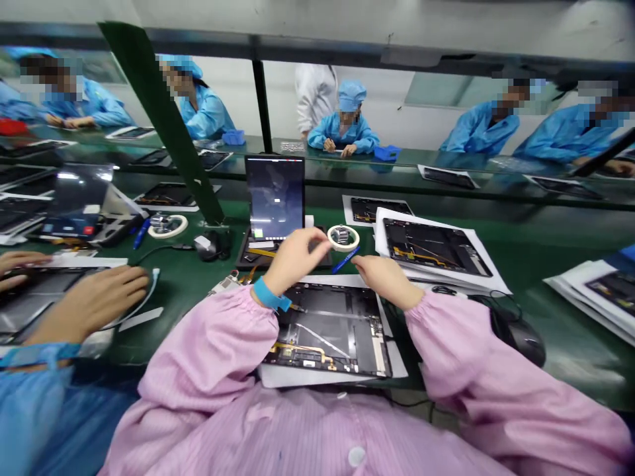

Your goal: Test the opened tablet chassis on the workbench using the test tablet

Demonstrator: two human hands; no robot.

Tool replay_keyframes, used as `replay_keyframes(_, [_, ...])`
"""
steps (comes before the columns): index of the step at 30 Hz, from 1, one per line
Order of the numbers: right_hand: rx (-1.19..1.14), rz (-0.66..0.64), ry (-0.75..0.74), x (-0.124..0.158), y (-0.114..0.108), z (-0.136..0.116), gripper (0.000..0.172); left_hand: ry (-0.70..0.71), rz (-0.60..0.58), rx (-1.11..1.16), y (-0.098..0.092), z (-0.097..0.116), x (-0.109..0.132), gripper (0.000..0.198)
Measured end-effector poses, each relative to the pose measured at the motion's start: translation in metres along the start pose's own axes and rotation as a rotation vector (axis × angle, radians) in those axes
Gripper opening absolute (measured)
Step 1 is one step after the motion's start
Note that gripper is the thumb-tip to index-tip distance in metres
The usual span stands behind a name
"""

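Note:
An opened tablet housing (332, 324) lies on white sheets in front of me, its yellow flex cables exposed. My left hand (297, 259), with a blue wrist strap, is raised over its far edge, thumb and fingers pinched beside a white tape roll (343, 238). What the pinch holds, if anything, is too small to make out. My right hand (381, 274) is closed near the housing's far right corner, fingertips together close to a blue pen (346, 260); its content is also unclear. Behind my left hand stands a lit tablet screen (276, 198).
To the right are a stack of paper with another opened tablet (436, 246) and a black mouse (526, 340). A co-worker's hands (94, 304) work at the left. Another mouse (211, 244) lies left of the screen. A green post (163, 125) slants up. People sit across the bench.

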State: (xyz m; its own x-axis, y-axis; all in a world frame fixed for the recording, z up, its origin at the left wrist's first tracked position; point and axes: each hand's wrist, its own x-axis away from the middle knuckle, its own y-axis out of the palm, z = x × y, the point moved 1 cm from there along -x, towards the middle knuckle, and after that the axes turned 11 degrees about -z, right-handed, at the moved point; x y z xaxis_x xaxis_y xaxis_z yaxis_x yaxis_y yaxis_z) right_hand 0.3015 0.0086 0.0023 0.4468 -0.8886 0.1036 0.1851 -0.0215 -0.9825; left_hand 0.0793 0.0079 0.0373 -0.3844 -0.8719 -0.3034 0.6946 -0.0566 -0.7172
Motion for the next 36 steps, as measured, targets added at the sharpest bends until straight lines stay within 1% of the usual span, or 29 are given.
replay_keyframes(1, [0.028,-0.020,-0.020,-0.015,0.002,-0.003,0.025,-0.070,0.087,0.007,-0.017,-0.010,0.001,0.025])
replay_keyframes(3, [0.038,-0.027,-0.064,-0.036,0.007,-0.003,0.022,-0.258,0.232,-0.038,-0.047,-0.040,0.003,0.027])
replay_keyframes(4, [0.041,-0.026,-0.084,-0.042,0.009,-0.002,0.019,-0.365,0.265,-0.074,-0.059,-0.060,0.005,0.031])
replay_keyframes(5, [0.044,-0.018,-0.094,-0.045,0.010,0.000,0.016,-0.474,0.265,-0.128,-0.067,-0.080,0.006,0.037])
replay_keyframes(6, [0.047,-0.004,-0.092,-0.044,0.009,0.002,0.013,-0.564,0.226,-0.174,-0.072,-0.099,0.007,0.043])
replay_keyframes(7, [0.056,0.012,-0.074,-0.041,0.006,0.004,0.013,-0.615,0.165,-0.191,-0.073,-0.117,0.007,0.045])
replay_keyframes(8, [0.056,0.045,-0.038,-0.034,0.002,0.005,0.014,-0.635,0.114,-0.192,-0.072,-0.132,0.007,0.043])
replay_keyframes(9, [0.029,0.111,0.007,-0.025,-0.005,0.006,0.015,-0.633,0.077,-0.181,-0.070,-0.144,0.006,0.039])
replay_keyframes(10, [-0.034,0.208,0.050,-0.013,-0.012,0.006,0.015,-0.617,0.062,-0.164,-0.066,-0.153,0.006,0.035])
replay_keyframes(11, [-0.138,0.322,0.083,0.001,-0.020,0.005,0.013,-0.602,0.066,-0.148,-0.063,-0.159,0.005,0.033])
replay_keyframes(13, [-0.465,0.539,0.108,0.031,-0.033,0.000,0.014,-0.595,0.083,-0.121,-0.058,-0.165,0.006,0.032])
replay_keyframes(14, [-0.669,0.593,0.097,0.046,-0.037,-0.003,0.017,-0.602,0.092,-0.118,-0.058,-0.166,0.007,0.031])
replay_keyframes(15, [-0.872,0.582,0.078,0.057,-0.038,-0.007,0.018,-0.606,0.093,-0.119,-0.058,-0.164,0.008,0.031])
replay_keyframes(16, [-1.066,0.523,0.064,0.067,-0.035,-0.010,0.017,-0.605,0.109,-0.137,-0.059,-0.161,0.009,0.033])
replay_keyframes(17, [-1.234,0.440,0.054,0.073,-0.029,-0.013,0.017,-0.590,0.152,-0.183,-0.061,-0.154,0.011,0.038])
replay_keyframes(18, [-1.363,0.350,0.051,0.077,-0.020,-0.016,0.018,-0.551,0.182,-0.236,-0.063,-0.145,0.012,0.045])
replay_keyframes(19, [-1.454,0.269,0.056,0.079,-0.009,-0.017,0.019,-0.522,0.245,-0.266,-0.063,-0.133,0.014,0.047])
replay_keyframes(20, [-1.517,0.220,0.070,0.080,0.004,-0.017,0.016,-0.464,0.204,-0.240,-0.060,-0.119,0.015,0.047])
replay_keyframes(21, [-1.566,0.204,0.091,0.080,0.017,-0.016,0.014,-0.410,0.123,-0.182,-0.055,-0.103,0.018,0.044])
replay_keyframes(22, [-1.607,0.208,0.110,0.079,0.029,-0.015,0.013,-0.365,-0.004,-0.115,-0.047,-0.087,0.020,0.043])
replay_keyframes(23, [-1.641,0.216,0.125,0.078,0.040,-0.014,0.013,-0.324,-0.181,-0.039,-0.037,-0.072,0.023,0.043])
replay_keyframes(24, [-1.659,0.225,0.139,0.077,0.048,-0.014,0.012,-0.286,-0.339,0.000,-0.026,-0.059,0.027,0.043])
replay_keyframes(25, [-1.648,0.232,0.150,0.076,0.053,-0.015,0.012,-0.250,-0.463,-0.004,-0.014,-0.048,0.030,0.041])
replay_keyframes(26, [-1.599,0.244,0.166,0.076,0.056,-0.016,0.015,-0.222,-0.560,-0.039,-0.004,-0.040,0.034,0.039])
replay_keyframes(27, [-1.516,0.265,0.192,0.076,0.057,-0.017,0.018,-0.199,-0.620,-0.102,0.006,-0.036,0.036,0.036])
replay_keyframes(29, [-1.329,0.328,0.252,0.079,0.057,-0.019,0.013,-0.170,-0.674,-0.234,0.019,-0.033,0.041,0.034])
replay_keyframes(31, [-1.215,0.377,0.295,0.081,0.056,-0.020,0.012,-0.161,-0.694,-0.306,0.025,-0.035,0.043,0.035])
replay_keyframes(36, [-1.135,0.354,0.291,0.080,0.060,-0.021,0.013,-0.184,-0.707,-0.326,0.026,-0.038,0.044,0.037])
